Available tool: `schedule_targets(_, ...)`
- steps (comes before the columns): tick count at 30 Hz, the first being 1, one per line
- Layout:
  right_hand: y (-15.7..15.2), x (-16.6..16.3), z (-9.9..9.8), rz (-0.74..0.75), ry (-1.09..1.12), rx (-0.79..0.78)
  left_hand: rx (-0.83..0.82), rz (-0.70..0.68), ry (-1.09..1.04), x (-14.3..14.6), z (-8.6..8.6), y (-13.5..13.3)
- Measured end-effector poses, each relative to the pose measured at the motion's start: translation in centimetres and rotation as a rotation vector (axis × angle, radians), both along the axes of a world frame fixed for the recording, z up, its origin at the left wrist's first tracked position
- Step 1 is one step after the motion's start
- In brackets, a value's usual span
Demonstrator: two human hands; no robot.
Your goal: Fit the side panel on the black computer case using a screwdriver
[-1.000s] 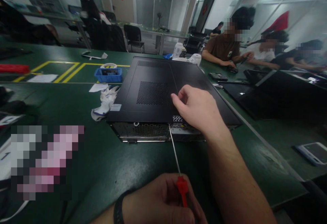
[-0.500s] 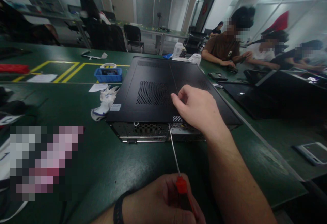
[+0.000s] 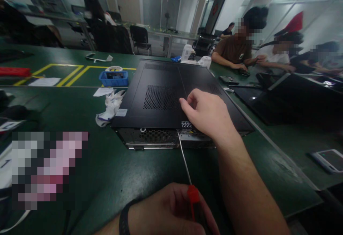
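Note:
A black computer case (image 3: 160,117) lies flat on the green table, its vented end panel facing me. My left hand (image 3: 171,210), with a dark band on the wrist, is closed round the red handle of a screwdriver (image 3: 185,161). The long shaft slants up and away, its tip touching the end panel near the top edge, about the middle. My right hand (image 3: 209,113) rests on the case's top near that edge, thumb apart from the loosely bent fingers. It holds nothing that I can see; its outer fingers are partly hidden.
Left of the case lie white gloves (image 3: 110,108) and a blue bin (image 3: 114,78) of small parts. White bottles (image 3: 187,53) stand behind it. To the right are a dark laptop-like panel (image 3: 268,102) and a phone (image 3: 328,160). A co-worker (image 3: 232,50) sits at the far right.
The screwdriver's handle has shifted slightly to the right with my left hand and looks a little turned. Its tip stays at the same spot; my right hand has not visibly moved.

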State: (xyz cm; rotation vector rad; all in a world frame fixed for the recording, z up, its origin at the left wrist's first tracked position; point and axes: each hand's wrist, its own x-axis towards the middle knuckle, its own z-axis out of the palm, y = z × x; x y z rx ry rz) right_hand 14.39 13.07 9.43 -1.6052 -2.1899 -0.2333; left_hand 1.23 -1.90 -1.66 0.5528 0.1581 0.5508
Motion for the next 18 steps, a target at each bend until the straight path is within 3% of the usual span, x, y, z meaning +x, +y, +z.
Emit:
schedule_targets(8,0.1,0.0,0.0,0.006,0.002,-0.002,-0.074,0.104,-0.046,1.0,-1.2,-0.6)
schedule_targets(18,0.0,0.1,0.0,0.014,0.012,0.005,-0.087,0.000,-0.081,-0.1,0.0,-0.2)
